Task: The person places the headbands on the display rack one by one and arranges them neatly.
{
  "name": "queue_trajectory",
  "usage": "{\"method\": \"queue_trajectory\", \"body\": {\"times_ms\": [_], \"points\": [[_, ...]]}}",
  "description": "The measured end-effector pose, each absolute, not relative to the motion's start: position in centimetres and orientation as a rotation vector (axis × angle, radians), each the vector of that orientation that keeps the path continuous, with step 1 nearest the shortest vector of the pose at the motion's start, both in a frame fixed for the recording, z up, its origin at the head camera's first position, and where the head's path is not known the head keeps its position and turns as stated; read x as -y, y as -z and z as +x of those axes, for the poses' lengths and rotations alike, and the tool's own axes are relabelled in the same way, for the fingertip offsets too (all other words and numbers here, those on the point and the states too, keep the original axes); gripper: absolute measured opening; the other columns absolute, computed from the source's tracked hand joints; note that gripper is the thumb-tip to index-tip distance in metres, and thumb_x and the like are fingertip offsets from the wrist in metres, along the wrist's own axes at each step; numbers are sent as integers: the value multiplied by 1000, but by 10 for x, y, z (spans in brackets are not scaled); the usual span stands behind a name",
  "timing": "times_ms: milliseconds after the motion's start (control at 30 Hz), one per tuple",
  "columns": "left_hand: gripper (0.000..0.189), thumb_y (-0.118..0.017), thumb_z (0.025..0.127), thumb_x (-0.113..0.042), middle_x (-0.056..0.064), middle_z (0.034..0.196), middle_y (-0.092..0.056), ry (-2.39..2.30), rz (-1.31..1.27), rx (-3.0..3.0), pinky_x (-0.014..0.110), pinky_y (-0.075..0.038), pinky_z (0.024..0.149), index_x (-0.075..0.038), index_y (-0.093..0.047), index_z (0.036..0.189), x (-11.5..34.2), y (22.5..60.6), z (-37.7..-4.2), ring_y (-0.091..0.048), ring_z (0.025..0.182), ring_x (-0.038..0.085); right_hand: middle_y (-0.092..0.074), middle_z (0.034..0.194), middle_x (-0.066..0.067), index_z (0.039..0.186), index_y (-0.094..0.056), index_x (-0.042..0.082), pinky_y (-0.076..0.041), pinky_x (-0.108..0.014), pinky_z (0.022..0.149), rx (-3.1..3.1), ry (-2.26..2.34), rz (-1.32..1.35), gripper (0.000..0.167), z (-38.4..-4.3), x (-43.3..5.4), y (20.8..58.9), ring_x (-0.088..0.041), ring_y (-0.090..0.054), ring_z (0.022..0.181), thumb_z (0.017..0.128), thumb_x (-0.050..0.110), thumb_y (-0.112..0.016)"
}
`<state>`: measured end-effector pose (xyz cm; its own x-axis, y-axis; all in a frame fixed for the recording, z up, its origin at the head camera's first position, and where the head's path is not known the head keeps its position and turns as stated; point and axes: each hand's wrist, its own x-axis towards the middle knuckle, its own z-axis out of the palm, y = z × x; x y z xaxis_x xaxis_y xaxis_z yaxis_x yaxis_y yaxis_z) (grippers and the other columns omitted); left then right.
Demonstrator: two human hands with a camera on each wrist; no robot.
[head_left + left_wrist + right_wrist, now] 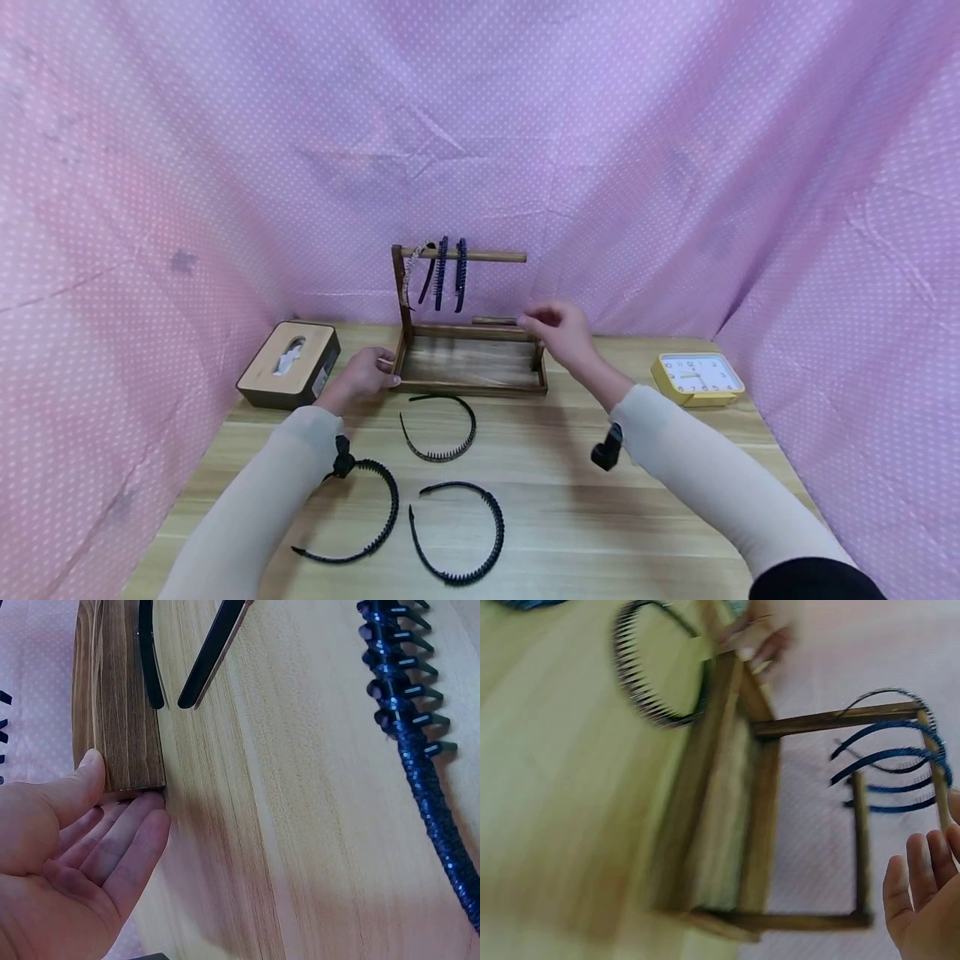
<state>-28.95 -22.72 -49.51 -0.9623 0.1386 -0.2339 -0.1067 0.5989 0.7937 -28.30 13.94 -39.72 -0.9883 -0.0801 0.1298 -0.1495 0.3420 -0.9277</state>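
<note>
At the far side of the table, a wooden rack stands upright, its tray's long axis running left to right. The upper bar starts from the left post and points right; the lower bar points left, toward that post. From the upper bar hang three headbands, one pale and two dark blue. Three loose headbands lie nearer, their open ends toward the left.

The left hand holds the rack's left end, thumb against one side and fingers around the corner. The right hand is partly open beside the right end, fingers loosely bent, with nothing in its grasp.

Numerals can be read on the yellow clock at right; a label on the tissue box at left is too small to read.

Only the head view takes in the clock and tissue box. The left wrist view shows blue glitter and teeth on one loose headband; the right wrist view, though blurred, shows the right post joining the lower bar.
</note>
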Motion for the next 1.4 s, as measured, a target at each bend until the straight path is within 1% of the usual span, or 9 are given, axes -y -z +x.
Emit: {"method": "queue_trajectory", "body": {"times_ms": [67,133,333,433,667,767,1000,1200,1400], "points": [[52,-73,92,0,33,128,-62,-1291,32,-2558,39,-62,80,12,-50,137,227,496,-290,-67,103,32,-72,102,-8,114,-74,4,-59,-28,68,2573,-1715,184,30,-276,-152,408,-11,-64,83,93,25,-78],[51,-73,93,0,32,127,-63,-1292,33,-2561,39,-61,81,12,-51,137,227,497,-290,-67,103,31,-73,100,-7,112,-74,4,-61,-31,69,2613,-1677,145,29,-272,-162,419,-10,-65,83,93,26,-78],[50,-72,93,0,33,125,-63,-1286,54,-2572,39,-62,79,13,-51,136,227,497,-290,-67,101,31,-75,102,-16,116,-72,-1,-64,-45,73,2679,-1618,82,30,-270,-186,450,-11,-68,80,94,18,-76],[50,-72,92,1,34,125,-63,-1289,60,-2570,39,-62,78,14,-51,136,226,496,-289,-68,99,31,-75,107,-18,120,-70,-2,-63,-46,75,2732,-1614,67,32,-270,-193,466,-15,-70,84,94,16,-76],[51,-72,93,0,34,127,-62,-1297,51,-2550,42,-62,81,13,-50,137,223,500,-289,-69,100,31,-71,116,-22,130,-64,-6,-64,-44,74,2839,-1645,26,38,-270,-198,497,-34,-72,90,96,11,-71],[52,-72,93,0,34,129,-62,-1296,44,-2551,41,-62,82,13,-50,138,222,500,-289,-68,103,32,-69,121,-25,134,-61,-6,-63,-47,77,2842,-1724,-6,41,-270,-198,504,-37,-72,96,97,11,-70],[51,-70,95,-2,33,130,-61,-1293,35,-2543,41,-61,82,11,-49,140,218,497,-287,-67,104,33,-67,130,-26,138,-59,-4,-63,-41,76,2825,-1840,-56,47,-275,-201,513,-27,-71,102,96,12,-73],[51,-68,96,-2,33,133,-60,-1279,51,-2563,42,-62,84,11,-49,141,219,498,-285,-66,113,40,-64,134,-27,139,-58,-4,-63,-42,81,2818,-1933,-27,47,-278,-201,517,-27,-69,109,96,9,-72],[50,-67,98,-6,32,133,-61,-1234,75,-2623,38,-62,82,11,-49,141,227,500,-284,-66,114,40,-65,132,-25,137,-59,-3,-63,-41,80,2860,-1893,38,43,-283,-196,516,-26,-69,106,97,10,-71]]}}
